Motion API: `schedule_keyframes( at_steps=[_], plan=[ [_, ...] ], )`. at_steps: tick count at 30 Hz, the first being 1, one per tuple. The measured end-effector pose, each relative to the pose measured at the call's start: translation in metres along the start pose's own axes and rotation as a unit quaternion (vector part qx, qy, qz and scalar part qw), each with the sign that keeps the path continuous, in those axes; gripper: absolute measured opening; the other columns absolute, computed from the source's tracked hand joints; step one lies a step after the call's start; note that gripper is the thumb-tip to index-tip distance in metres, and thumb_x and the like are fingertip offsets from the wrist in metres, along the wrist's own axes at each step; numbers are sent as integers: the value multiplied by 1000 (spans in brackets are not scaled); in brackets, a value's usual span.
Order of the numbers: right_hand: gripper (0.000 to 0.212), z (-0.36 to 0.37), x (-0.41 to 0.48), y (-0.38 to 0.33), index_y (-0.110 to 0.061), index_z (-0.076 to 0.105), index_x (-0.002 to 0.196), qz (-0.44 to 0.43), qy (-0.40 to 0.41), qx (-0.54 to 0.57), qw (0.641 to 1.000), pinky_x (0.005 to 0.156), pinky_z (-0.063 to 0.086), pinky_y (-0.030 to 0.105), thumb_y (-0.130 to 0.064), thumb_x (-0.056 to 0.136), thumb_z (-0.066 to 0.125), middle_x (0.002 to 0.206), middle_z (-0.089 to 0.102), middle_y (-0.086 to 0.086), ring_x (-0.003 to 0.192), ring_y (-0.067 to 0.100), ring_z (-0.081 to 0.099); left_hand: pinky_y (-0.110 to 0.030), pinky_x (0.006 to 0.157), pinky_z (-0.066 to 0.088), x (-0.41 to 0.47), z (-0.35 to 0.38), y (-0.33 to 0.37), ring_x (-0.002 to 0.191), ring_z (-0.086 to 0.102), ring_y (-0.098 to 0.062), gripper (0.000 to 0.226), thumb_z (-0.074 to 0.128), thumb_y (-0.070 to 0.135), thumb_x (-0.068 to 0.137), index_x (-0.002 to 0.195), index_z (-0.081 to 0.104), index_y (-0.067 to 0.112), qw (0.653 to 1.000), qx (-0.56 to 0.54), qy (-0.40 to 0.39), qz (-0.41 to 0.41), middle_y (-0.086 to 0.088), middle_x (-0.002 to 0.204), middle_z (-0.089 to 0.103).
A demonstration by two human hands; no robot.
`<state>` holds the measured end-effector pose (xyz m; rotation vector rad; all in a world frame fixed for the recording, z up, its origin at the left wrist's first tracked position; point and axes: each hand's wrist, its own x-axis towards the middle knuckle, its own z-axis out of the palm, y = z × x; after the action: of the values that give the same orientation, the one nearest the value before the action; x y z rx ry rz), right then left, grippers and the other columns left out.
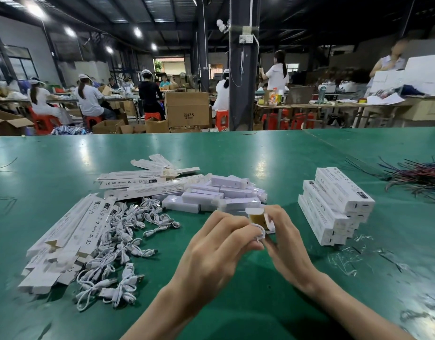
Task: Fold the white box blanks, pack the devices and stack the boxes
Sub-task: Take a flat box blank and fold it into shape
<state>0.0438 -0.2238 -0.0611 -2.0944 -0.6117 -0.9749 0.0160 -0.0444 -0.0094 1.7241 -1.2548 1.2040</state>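
Over the green table (272,153), my right hand (285,236) grips a white box (266,220) end-on, its brown inside and open end flap facing me. My left hand (218,244) pinches a coiled white cable (258,232) at the box's mouth. Flat white box blanks (71,236) lie fanned at the left, and more blanks (142,180) further back. A heap of white USB cables (123,241) lies beside them. White devices (218,195) are piled behind my hands. Packed white boxes (334,204) stand stacked at the right.
Clear plastic scraps (346,258) litter the table right of my hands. A tangle of coloured wires (417,177) lies at the far right. Beyond the table edge, people sit at workbenches among brown cartons (187,109), and a dark pillar (243,69) stands there.
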Motion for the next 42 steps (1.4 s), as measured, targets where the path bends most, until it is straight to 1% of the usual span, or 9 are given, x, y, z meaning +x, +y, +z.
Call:
schedule_keyframes(
  at_steps=[3, 6, 11, 18, 23, 27, 35, 39, 42],
  plan=[
    [39, 3, -1, 1, -24, 45, 110, -11, -4, -11, 1000, 74, 41, 20, -7, 81, 66, 100, 45, -24, 88, 5, 46, -31, 75, 50, -1, 2, 1, 76, 58, -27, 16, 70, 1, 87, 103, 66, 4, 998, 59, -24, -9, -9, 93, 68],
    [42, 4, -1, 3, -22, 47, 114, 5, 2, -14, 1000, 76, 46, 33, -11, 81, 69, 102, 54, -6, 90, 19, 54, -30, 77, 50, -3, 5, 2, 76, 59, -27, 16, 71, -5, 83, 98, 71, 0, 993, 102, -36, -50, -8, 93, 69],
    [38, 5, 0, 2, -24, 47, 113, -14, 10, -31, 999, 74, 46, 36, -20, 83, 71, 100, 52, -10, 87, 19, 52, -10, 85, 41, -2, 5, 3, 82, 55, -16, 17, 66, -2, 83, 99, 69, 1, 987, 93, -6, -131, -1, 91, 68],
    [48, 5, 0, -2, -17, 50, 113, -8, 0, -49, 999, 72, 48, 43, -6, 76, 78, 99, 56, -2, 87, 23, 54, -24, 81, 46, -2, 4, 4, 84, 55, -21, 18, 65, -5, 80, 96, 69, 3, 982, 129, -40, -130, -6, 98, 65],
    [40, 3, 1, -6, -7, 59, 106, -12, -10, -85, 996, 70, 49, 44, -1, 73, 80, 97, 58, 1, 86, 26, 54, -1, 88, 37, 0, 8, 10, 96, 49, 7, 41, 65, -5, 80, 114, 59, 17, 983, 20, 6, -183, 2, 105, 45],
    [42, 4, 0, -8, -2, 62, 106, 6, -16, -92, 996, 72, 49, 42, -1, 69, 83, 97, 61, 3, 88, 27, 56, -4, 88, 40, -5, 9, 6, 90, 57, -3, 53, 66, -8, 77, 122, 53, 18, 980, 18, 26, -197, 5, 99, 58],
    [44, 2, 0, -10, -2, 62, 109, 13, -33, -91, 995, 71, 51, 44, -2, 70, 83, 95, 61, 5, 86, 28, 57, -6, 78, 39, -8, 9, 0, 81, 52, 0, 34, 77, 8, 77, 105, 62, 19, 971, 26, 49, -233, 17, 97, 59],
    [39, 0, 1, -10, -2, 62, 104, 15, -36, -104, 994, 66, 50, 44, -3, 71, 83, 92, 59, 5, 83, 28, 55, -3, 75, 38, -9, 10, -2, 78, 49, 6, 29, 80, -1, 73, 95, 66, 12, 969, 14, 43, -242, 15, 87, 62],
    [36, 1, -1, -12, -3, 62, 101, 1, -47, -100, 994, 66, 49, 41, -2, 71, 82, 90, 57, 2, 81, 25, 52, -3, 76, 40, -9, 11, 2, 81, 56, 8, 39, 74, -8, 73, 98, 63, 21, 970, -17, 22, -240, 16, 83, 60]
  ],
)
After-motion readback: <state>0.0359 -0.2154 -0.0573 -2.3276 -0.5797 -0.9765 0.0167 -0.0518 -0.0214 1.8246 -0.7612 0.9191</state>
